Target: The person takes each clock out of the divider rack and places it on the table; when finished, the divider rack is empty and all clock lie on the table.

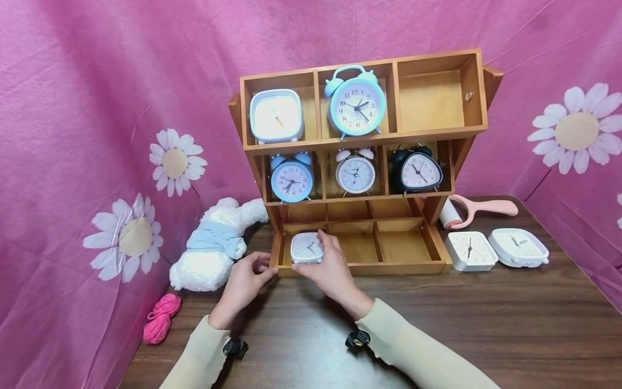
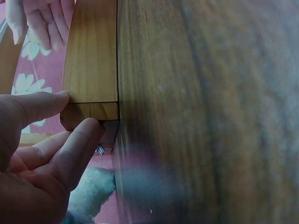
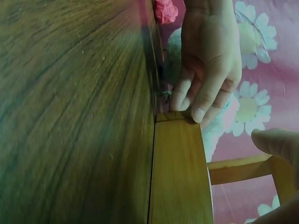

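My left hand pinches the lower left front corner of a tiered wooden shelf, thumb over the edge and a fingertip below it. A small white clock with a rounded square face rests tilted back in the bottom left compartment. My right hand is over that clock's right and near sides, thumb and fingers spread apart. In the wrist views, the right thumb and fingers stand above the front lip with no clock seen between them.
Several alarm clocks, such as a light blue one, fill the upper tiers. A white square clock, another white clock and a pink lint roller lie right. A plush toy and pink yarn lie left.
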Motion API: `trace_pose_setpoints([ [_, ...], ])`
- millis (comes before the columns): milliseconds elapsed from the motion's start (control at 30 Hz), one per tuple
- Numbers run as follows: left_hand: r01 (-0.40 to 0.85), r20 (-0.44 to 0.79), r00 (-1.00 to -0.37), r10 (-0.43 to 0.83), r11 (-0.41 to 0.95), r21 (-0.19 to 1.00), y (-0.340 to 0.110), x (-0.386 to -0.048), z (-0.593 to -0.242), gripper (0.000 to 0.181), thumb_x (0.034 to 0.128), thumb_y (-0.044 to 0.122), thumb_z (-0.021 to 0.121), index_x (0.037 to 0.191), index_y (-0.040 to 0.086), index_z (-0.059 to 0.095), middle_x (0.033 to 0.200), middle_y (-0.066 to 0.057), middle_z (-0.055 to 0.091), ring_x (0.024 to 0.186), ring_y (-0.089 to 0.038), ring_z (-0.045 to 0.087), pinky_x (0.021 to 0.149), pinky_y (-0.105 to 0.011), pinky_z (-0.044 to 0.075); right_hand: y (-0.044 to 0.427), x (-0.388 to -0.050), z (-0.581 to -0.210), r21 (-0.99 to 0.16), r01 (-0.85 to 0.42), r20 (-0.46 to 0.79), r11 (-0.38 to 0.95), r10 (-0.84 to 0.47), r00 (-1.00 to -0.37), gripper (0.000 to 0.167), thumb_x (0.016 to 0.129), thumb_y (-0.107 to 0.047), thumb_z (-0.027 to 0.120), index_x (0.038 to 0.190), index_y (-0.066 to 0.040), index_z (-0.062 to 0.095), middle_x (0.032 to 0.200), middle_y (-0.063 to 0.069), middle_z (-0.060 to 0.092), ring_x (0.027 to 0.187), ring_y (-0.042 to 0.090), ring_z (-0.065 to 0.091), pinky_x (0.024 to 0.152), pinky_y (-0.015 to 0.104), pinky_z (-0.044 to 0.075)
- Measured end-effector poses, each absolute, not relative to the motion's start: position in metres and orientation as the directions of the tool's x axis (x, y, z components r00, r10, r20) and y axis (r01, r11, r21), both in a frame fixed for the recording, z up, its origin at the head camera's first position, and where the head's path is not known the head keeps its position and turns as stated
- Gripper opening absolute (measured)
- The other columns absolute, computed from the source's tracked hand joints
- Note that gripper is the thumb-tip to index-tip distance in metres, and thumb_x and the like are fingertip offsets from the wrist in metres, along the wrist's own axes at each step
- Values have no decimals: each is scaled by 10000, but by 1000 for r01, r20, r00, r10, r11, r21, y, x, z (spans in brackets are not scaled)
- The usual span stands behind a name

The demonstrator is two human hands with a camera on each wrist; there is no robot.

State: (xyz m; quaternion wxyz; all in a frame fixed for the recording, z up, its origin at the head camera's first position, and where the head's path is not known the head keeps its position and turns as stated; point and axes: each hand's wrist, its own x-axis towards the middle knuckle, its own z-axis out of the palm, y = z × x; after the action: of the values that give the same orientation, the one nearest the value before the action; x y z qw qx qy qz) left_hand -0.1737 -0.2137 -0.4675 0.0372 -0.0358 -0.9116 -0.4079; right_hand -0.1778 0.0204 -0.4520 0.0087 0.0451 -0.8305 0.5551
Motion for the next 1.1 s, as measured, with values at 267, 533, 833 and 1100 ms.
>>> trace_pose_setpoints([
  [267,105,106,-994,41,677,728,-214,-174,-467,297,972,117,879,1238,26,782,1113,-126,851,969,-213,808,779,-253,590,15,-178,-452,-921,-99,76,378,-75,-994,1129,789,-317,1005,1684,29,410,1669,230,487,1487,424,558,1282,596,430],
  [533,108,106,-993,45,679,727,-215,-173,-467,304,975,115,876,1247,19,779,1107,-133,849,970,-227,813,805,-271,606,12,-180,-455,-911,-114,85,397,-89,-992,1100,802,-324,998,1672,36,430,1637,234,511,1459,416,576,1268,586,447],
  [833,101,95,-994,46,674,732,-214,-173,-466,303,976,115,874,1250,25,779,1120,-125,849,964,-202,809,785,-248,588,7,-186,-456,-888,-95,78,450,-57,-995,1091,807,-273,985,1668,70,411,1638,270,478,1410,436,596,1238,595,484],
  [1100,86,80,-996,39,662,744,-215,-174,-467,293,982,127,870,1250,43,784,1128,-121,846,980,-209,805,755,-235,573,-8,-199,-459,-836,-44,54,548,3,-999,1068,784,-267,996,1616,106,441,1584,316,488,1394,485,603,1211,599,513],
])
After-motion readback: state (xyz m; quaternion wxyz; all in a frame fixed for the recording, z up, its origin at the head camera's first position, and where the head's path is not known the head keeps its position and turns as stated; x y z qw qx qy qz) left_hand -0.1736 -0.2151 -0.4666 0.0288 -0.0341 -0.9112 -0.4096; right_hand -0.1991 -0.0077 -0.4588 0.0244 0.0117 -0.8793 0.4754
